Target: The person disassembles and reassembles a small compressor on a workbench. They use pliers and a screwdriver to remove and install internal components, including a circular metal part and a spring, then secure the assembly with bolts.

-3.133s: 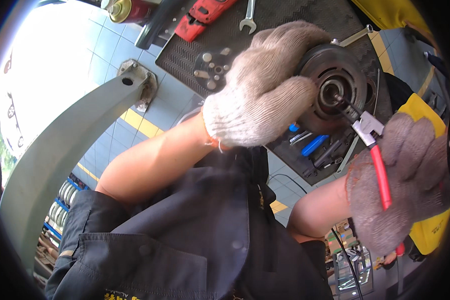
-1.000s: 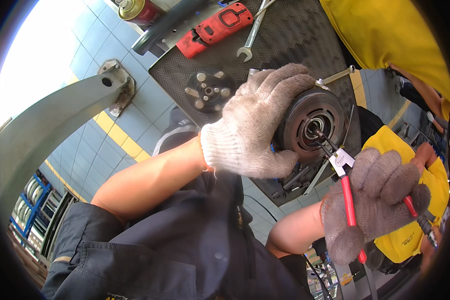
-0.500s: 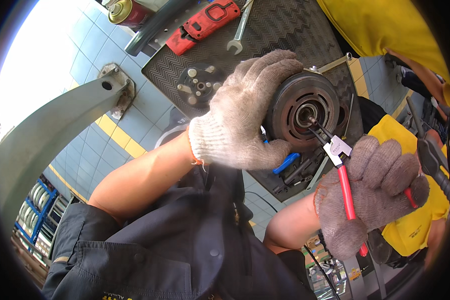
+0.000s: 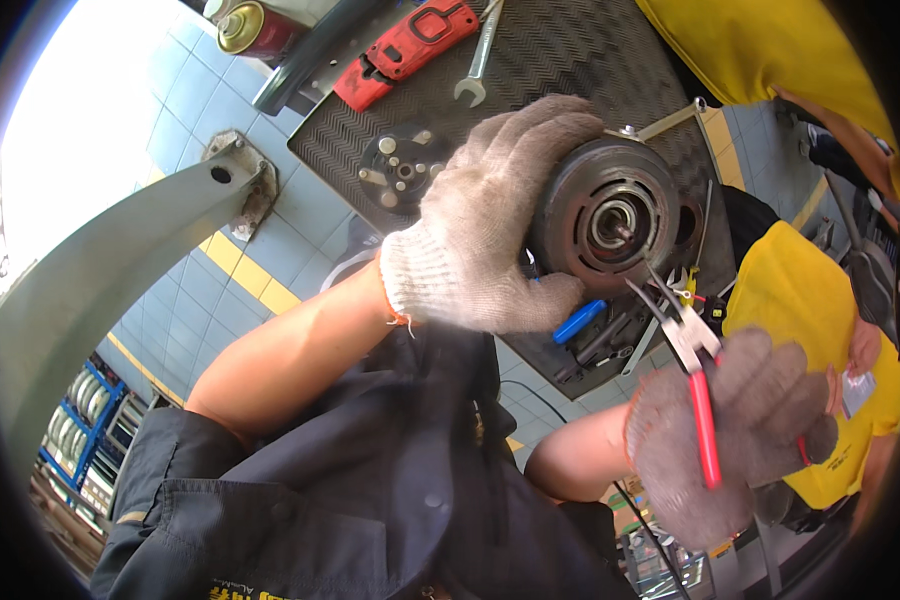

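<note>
My left hand, in a grey knit glove, grips the rim of a round dark metal pulley-like part with a ringed centre bore. My right hand, also gloved, holds red-handled long-nose pliers. The plier tips point up toward the lower edge of the part's bore, a little below the centre and apart from it. Both forearms come up from my dark work shirt.
A black ribbed mat lies behind the part, carrying a red tool, a spanner, a small disc with bolts and a blue-handled tool. A spray can and grey lift arm are left. A person in yellow stands right.
The plier tips have pulled back slightly from the centre of the part. My right hand has dropped lower. My left hand keeps its grip on the rim.
</note>
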{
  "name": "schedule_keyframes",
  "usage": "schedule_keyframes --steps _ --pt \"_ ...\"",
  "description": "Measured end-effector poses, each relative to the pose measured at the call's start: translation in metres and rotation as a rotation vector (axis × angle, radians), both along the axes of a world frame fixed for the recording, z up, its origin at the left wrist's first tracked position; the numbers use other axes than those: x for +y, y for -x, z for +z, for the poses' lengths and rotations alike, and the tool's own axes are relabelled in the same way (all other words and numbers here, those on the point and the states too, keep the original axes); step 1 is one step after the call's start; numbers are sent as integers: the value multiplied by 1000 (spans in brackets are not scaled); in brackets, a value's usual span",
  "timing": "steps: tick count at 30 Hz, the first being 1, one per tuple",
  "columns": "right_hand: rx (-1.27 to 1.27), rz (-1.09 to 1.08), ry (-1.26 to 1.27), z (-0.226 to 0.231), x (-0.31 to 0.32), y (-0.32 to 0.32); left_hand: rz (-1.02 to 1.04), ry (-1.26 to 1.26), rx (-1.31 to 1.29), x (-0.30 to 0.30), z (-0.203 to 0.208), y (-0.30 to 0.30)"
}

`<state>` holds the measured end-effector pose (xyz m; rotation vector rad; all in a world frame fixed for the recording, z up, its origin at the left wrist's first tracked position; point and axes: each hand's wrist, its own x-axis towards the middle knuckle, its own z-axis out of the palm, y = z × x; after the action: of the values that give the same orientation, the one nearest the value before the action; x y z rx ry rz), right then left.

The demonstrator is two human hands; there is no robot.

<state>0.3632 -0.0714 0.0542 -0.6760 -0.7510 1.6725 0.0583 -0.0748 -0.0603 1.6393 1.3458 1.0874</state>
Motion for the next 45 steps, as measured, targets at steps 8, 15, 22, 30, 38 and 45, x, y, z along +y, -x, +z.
schedule_keyframes --steps 8,15,22,30,38,45 --pt "-789 -753 322 -42 -56 -9 -156 152 29 8 6 19" --pt "-728 -859 597 -93 -79 -66 24 176 -43 -24 23 40" --pt "-1681 -611 704 -141 -21 -84 -2 142 107 -71 28 79" --pt "-1794 -342 760 -131 -16 -62 97 99 112 -93 23 94" --pt "-1924 137 634 -138 -32 6 156 234 129 -122 18 133" --pt "-1930 -40 707 -166 -19 32 34 234 168 -104 21 119"
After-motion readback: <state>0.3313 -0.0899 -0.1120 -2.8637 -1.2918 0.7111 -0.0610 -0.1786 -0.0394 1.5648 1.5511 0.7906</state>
